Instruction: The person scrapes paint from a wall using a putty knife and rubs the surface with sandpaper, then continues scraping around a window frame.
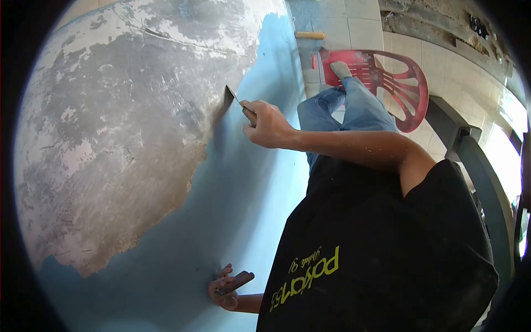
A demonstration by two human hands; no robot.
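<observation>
— Where is the flat metal scraper blade [229,97]?

— In the right hand [265,124], fingers clamped tight on its handle. Its edge is pressed to the wall [110,138], right where smooth pale-blue paint meets rough, mottled grey-white plaster.

— And the left hand [224,290]?

— Low against the blue paint, fingers curled round a dark brownish bar-shaped object [237,281]; I cannot tell what it is.

— Anything else nearby?

— A red slatted plastic chair [387,77] under a shoe, on pale tiles.
</observation>
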